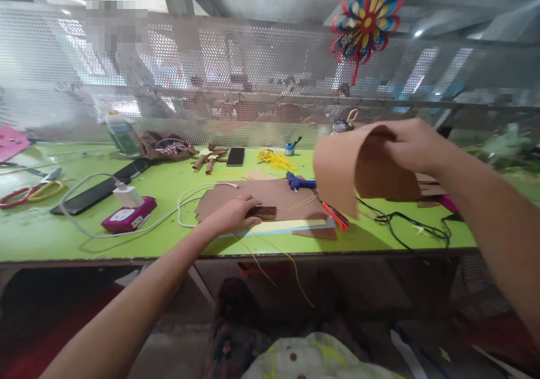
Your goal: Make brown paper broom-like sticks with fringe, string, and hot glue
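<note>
My right hand is raised at the right, closed on the top edge of a brown paper sheet. The sheet bends over in a curve and hangs above the table. My left hand rests on a stack of brown paper, its thumb and fingers closed about the left end of a small dark brown paper piece. Yellow strings run by this piece, and some dangle over the table's front edge. A blue glue gun and an orange-handled cutter lie at the stack's right side.
On the green table are a magenta power socket with a white charger, scissors, a phone, brown paper rolls, a yellow string bundle and black cables. A perforated screen stands behind.
</note>
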A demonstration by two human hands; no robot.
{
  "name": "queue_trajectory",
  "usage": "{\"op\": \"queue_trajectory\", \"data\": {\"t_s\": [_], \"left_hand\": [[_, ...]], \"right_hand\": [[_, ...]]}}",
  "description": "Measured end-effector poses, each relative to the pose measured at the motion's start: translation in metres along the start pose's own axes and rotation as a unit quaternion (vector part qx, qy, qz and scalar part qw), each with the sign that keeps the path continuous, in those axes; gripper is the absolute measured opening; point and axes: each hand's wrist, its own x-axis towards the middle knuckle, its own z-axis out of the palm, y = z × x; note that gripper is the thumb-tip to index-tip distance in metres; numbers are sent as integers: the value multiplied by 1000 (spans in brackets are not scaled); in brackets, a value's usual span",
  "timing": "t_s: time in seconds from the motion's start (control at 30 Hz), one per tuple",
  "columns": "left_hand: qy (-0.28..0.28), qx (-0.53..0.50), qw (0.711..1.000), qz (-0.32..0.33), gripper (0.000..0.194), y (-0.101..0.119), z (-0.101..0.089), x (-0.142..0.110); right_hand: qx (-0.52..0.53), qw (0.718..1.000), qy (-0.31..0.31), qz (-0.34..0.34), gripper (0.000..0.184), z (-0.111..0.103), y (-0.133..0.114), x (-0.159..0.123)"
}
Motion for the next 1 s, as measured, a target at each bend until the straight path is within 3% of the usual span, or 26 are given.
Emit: {"op": "queue_trajectory", "data": {"t_s": [0.13,0.27,0.37,0.5,0.7,0.77,0.87,1.0], "left_hand": [[3,-8,1000,2,48,-8,4,2],[31,7,999,16,36,-14,11,7],[44,12,999,21,32,-18,13,12],[56,8,998,22,27,-23,14,18],[54,-17,998,10,27,-24,16,19],[49,-2,999,-15,32,-20,18,12],[83,70,989,-103,44,-13,22,-6],[92,78,982,-149,34,-11,27,-35]], "right_hand": [[80,996,13,-38,29,14,-34,34],[79,992,94,-33,22,27,-52,59],[48,993,105,-27,25,38,-64,61],[-20,997,45,-56,30,64,-72,44],[-78,986,-42,-141,34,128,-75,5],[-77,983,-54,-156,37,146,-79,-9],[-72,981,-64,-171,34,165,-87,-31],[-41,982,-67,-171,37,174,-92,-52]]}}
